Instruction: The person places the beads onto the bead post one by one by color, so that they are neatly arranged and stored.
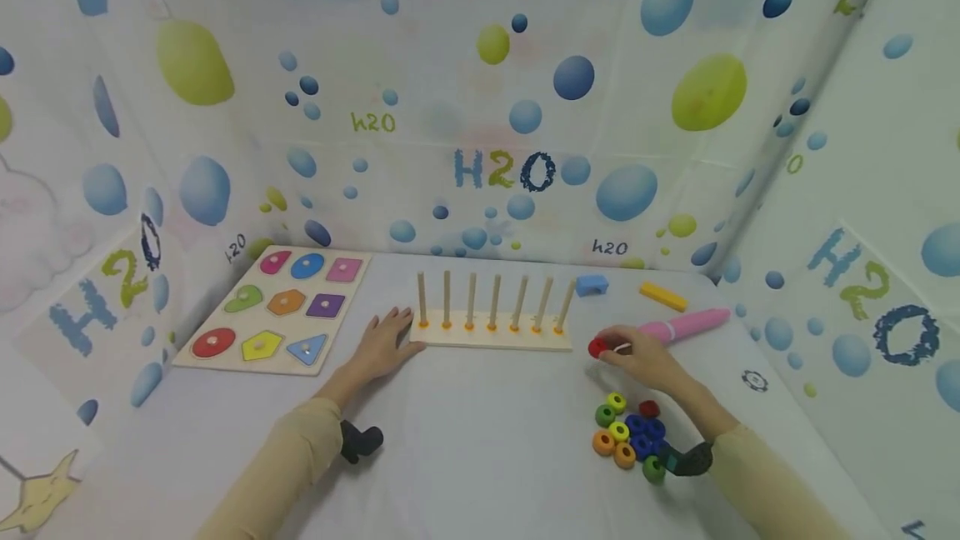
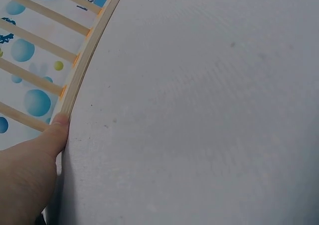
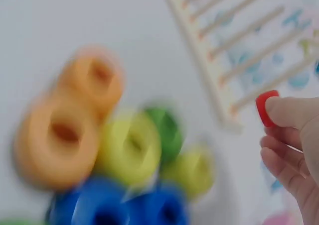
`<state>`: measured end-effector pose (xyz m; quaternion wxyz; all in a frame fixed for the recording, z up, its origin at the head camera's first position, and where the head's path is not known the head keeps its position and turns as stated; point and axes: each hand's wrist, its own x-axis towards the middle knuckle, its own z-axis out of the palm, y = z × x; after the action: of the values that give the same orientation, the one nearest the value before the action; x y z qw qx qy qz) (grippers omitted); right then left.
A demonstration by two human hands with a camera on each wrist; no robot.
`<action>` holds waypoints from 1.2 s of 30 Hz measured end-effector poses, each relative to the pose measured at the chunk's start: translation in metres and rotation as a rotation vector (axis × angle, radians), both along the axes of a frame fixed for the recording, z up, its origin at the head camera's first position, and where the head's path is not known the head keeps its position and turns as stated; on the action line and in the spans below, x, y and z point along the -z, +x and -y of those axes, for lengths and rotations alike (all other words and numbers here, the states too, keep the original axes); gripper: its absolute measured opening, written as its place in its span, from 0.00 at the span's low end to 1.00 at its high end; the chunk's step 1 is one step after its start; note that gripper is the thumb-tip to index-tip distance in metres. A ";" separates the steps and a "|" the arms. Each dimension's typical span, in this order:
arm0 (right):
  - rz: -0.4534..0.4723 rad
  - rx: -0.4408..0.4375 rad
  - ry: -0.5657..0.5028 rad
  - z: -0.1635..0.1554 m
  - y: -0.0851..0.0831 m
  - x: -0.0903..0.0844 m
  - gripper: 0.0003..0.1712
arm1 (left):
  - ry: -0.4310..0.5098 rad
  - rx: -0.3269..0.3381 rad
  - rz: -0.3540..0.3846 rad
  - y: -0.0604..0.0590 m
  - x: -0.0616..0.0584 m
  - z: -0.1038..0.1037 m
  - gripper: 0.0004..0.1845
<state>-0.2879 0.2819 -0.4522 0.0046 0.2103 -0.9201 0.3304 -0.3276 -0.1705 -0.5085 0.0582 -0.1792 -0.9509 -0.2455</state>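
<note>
a red ring (image 1: 597,347) sits pinched in the right hand (image 1: 643,357) just off the peg board (image 1: 491,340) end; the left hand (image 1: 385,346) rests flat-fingered, steadying the other end. best lifted level over a peg, apparently the nearest.

Peg rack (image 1: 491,332) mid-table; puzzle board (image 1: 273,307) left, ring pile (image 1: 630,432) right, nearer

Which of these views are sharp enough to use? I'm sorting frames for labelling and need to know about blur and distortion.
Head view: evenly lit, sharp, wide-angle bending at the edges; the peg board reads clearly. Left wrist view: sharp, the left hand crisp against the board's edge. Right wrist view: the rings are heavily blurred; the red ring in the right hand is only soft.
</note>
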 end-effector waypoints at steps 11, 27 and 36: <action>-0.243 -0.101 -0.159 0.099 -0.026 -0.071 0.14 | 0.000 0.004 -0.021 -0.003 -0.001 0.002 0.37; -0.233 -0.206 -0.101 0.237 -0.078 -0.083 0.14 | -0.024 -0.014 0.049 0.000 -0.001 -0.002 0.38; -0.210 -0.218 -0.021 0.262 -0.085 -0.082 0.14 | -0.018 -0.009 0.017 0.000 -0.002 0.000 0.38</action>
<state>-0.3728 0.0195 -0.3705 0.0671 0.3424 -0.8827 0.3147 -0.3271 -0.1706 -0.5063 0.0494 -0.1734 -0.9543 -0.2382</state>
